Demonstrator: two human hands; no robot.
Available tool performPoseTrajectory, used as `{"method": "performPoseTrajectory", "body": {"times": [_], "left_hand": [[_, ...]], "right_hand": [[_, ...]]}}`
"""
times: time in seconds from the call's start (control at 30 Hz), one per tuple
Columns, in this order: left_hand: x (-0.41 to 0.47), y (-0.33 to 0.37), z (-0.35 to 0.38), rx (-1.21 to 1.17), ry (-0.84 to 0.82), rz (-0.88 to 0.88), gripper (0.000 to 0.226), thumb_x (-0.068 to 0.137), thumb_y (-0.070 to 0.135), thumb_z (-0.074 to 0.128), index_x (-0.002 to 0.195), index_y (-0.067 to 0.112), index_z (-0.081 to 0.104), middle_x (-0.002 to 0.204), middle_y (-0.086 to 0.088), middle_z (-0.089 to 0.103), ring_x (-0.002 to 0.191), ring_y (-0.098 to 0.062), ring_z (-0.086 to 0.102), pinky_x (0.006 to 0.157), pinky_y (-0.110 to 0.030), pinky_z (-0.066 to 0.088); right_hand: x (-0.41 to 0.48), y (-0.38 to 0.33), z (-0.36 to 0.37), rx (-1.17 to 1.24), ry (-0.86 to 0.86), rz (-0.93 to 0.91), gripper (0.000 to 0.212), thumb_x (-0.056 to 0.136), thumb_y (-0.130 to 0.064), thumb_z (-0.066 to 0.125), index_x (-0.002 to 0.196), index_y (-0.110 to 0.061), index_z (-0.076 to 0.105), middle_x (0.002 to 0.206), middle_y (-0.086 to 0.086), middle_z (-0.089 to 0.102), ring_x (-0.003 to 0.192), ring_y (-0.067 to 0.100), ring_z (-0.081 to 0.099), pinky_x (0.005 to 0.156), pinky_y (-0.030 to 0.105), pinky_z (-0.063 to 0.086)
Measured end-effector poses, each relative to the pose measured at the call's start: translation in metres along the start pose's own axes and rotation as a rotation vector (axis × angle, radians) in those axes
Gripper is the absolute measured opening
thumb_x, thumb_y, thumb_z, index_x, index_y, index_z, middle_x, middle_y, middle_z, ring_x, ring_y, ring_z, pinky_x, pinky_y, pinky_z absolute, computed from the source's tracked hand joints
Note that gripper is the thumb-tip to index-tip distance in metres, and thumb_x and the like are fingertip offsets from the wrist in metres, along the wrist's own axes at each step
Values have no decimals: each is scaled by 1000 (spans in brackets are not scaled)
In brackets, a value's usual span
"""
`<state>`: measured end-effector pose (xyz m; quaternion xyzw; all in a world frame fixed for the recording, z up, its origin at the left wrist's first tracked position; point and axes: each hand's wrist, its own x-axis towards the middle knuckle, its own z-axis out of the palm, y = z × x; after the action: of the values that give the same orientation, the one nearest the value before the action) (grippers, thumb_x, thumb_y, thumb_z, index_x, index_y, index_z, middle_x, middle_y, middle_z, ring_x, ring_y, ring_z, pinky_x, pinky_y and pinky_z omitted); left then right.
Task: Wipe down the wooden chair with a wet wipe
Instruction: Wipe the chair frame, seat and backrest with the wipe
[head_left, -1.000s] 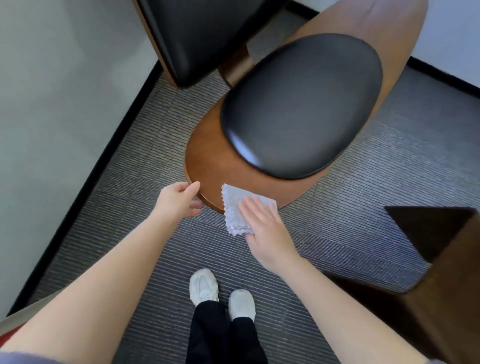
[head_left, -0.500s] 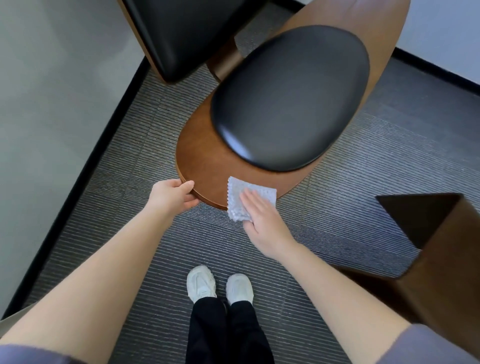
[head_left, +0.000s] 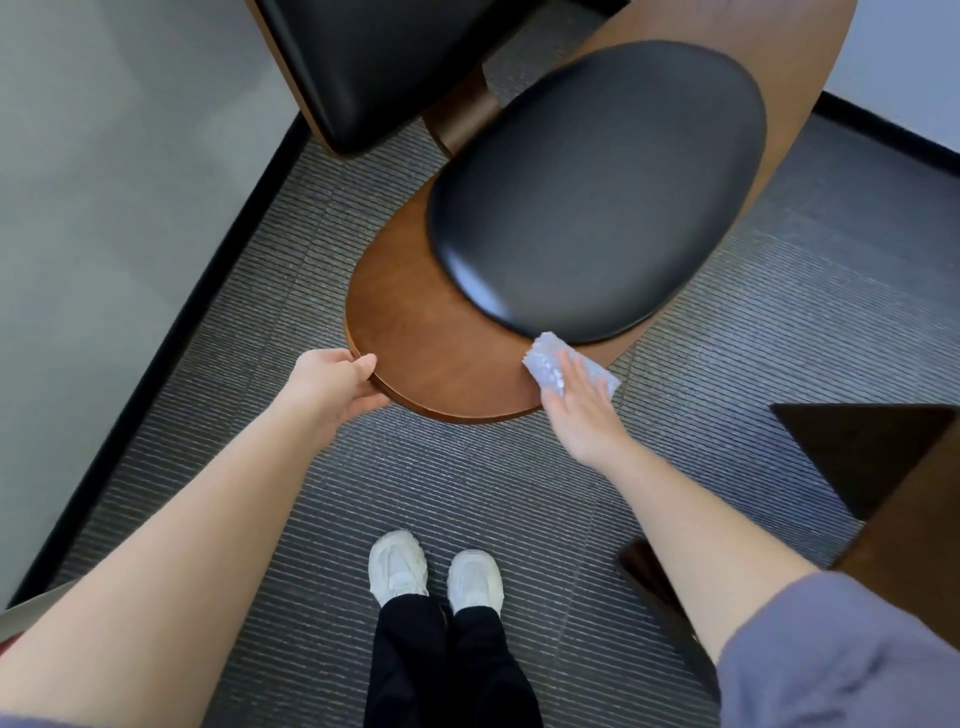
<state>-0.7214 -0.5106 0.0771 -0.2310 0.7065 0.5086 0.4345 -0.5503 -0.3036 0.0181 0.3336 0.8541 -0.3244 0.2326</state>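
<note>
The wooden chair (head_left: 415, 332) has a brown oval seat board with a black padded cushion (head_left: 597, 192) on top and a black padded backrest (head_left: 363, 62) at the upper left. My left hand (head_left: 332, 387) grips the seat board's front left edge, thumb on top. My right hand (head_left: 582, 410) lies flat on a white wet wipe (head_left: 545, 358), pressing it onto the wood at the front right edge, just below the cushion's rim. Part of the wipe is hidden under my fingers.
Grey striped carpet (head_left: 260, 415) covers the floor. A pale wall with a black skirting (head_left: 171, 338) runs along the left. Dark wooden furniture (head_left: 893, 493) stands close on the right. My white shoes (head_left: 431, 571) are directly below the chair's front edge.
My right hand slid the wipe to the right along the seat's front edge, toward the cushion's rim. My left hand closed on the seat's front left edge.
</note>
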Motion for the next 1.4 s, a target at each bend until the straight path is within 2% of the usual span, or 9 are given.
{"method": "performPoseTrajectory", "body": {"times": [0.07,0.27,0.4,0.53,0.7,0.77,0.97,1.17,1.4], "left_hand": [[-2,2,2,-2,2,-6,12,101,3,45,93,3,54,116,-19,63,100,-30,65,91,-42,53],[-1,1,2,9,23,-14,14,101,2,44,92,3,55,116,-19,64,96,-28,67,86,-40,54],[-5,3,2,41,16,-9,32,102,3,43,131,-10,45,123,-22,61,97,-28,65,84,-37,53],[-4,5,1,59,5,-5,30,102,4,43,128,-9,48,121,-21,63,92,-26,66,80,-35,53],[0,3,-1,61,-4,-10,26,101,4,44,124,-8,51,115,-19,65,83,-21,67,77,-34,53],[1,2,-1,51,-8,-5,29,101,3,44,127,-9,49,112,-18,65,83,-21,67,77,-34,53],[2,0,-1,48,-7,1,22,101,5,44,119,-5,54,116,-19,65,90,-24,68,78,-35,55],[6,3,-3,48,-3,-27,12,100,4,46,93,4,56,115,-18,66,96,-27,68,83,-37,55],[17,9,-14,111,-105,-85,10,98,2,51,104,-3,57,104,-18,69,89,-25,69,66,-31,61]], "right_hand": [[10,15,-9,-102,2,6,48,103,-38,12,148,-28,24,142,-6,30,138,17,22,117,48,14],[18,27,-8,-263,-1,132,55,103,-31,13,156,-19,3,162,3,2,149,17,-7,120,47,1],[9,9,2,-235,-40,-24,57,100,-32,11,155,-20,9,161,1,8,148,17,1,118,50,5],[-7,-8,1,-156,-172,-188,55,106,-31,18,156,-18,1,163,-7,-5,149,7,-12,121,36,-9],[10,-14,-4,-267,3,-167,51,102,-28,25,151,-16,29,158,-3,23,144,14,18,115,38,15],[12,-17,-1,-260,20,-190,49,101,-26,26,148,-15,33,155,-4,25,143,13,16,114,38,14],[-10,-39,-7,32,-191,-109,57,106,-29,19,156,-21,-7,163,-8,-7,138,-3,-20,114,28,-13],[-28,-42,21,-17,-264,-405,60,105,-29,23,155,-24,-11,162,-13,-11,137,-10,-27,117,27,-17],[19,-11,11,-121,-82,-76,56,103,-38,10,156,-25,-3,163,-10,-1,148,5,-7,121,39,-6]]}}
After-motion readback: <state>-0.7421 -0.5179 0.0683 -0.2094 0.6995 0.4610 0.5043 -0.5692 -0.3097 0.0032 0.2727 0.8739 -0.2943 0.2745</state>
